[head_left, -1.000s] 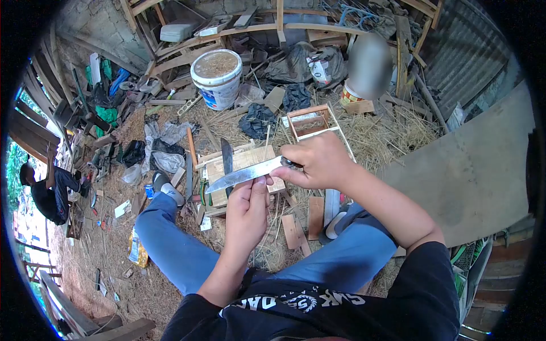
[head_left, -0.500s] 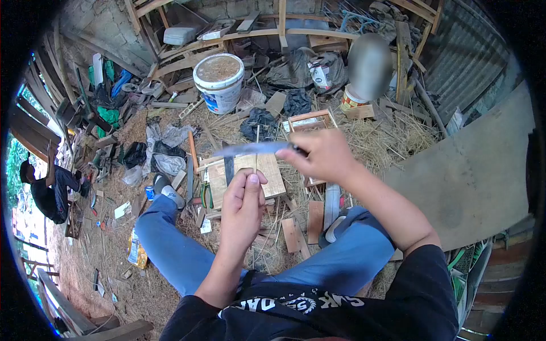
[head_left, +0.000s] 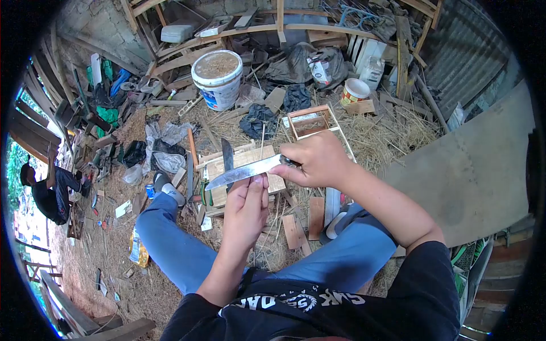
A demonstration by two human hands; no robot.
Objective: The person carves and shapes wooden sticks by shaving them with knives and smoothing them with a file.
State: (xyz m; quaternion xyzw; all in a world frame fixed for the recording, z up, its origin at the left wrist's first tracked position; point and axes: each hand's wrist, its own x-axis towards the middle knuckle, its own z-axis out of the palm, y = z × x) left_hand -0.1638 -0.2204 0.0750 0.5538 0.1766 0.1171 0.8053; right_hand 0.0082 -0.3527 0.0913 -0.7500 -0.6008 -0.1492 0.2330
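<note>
My left hand [head_left: 246, 207] is closed around a thin stick, perhaps bamboo [head_left: 263, 141], whose upper part points up and away from me. In my right hand [head_left: 318, 159] is a knife [head_left: 245, 171], gripped by its dark handle. Its broad blade points left and lies across the stick, just above my left fingertips. Below both hands is a pale wooden board [head_left: 275, 183]. A dark flat blade-like piece [head_left: 227, 152] rests on that board, partly hidden by the knife. Green-handled pliers [head_left: 208, 193] lie by the board's left edge.
A small wooden frame [head_left: 328, 109] stands just beyond my right hand. Farther back are a large white bucket [head_left: 220, 94] and a small tub [head_left: 356, 88]. Plywood [head_left: 455, 176] leans at the right. Another person [head_left: 50, 187] sits at the far left. Straw and scraps cover the ground.
The knife has come down along the stick toward my left fingers, its blade now tilted with the tip lower. My right hand has lowered slightly; my left hand still grips the stick.
</note>
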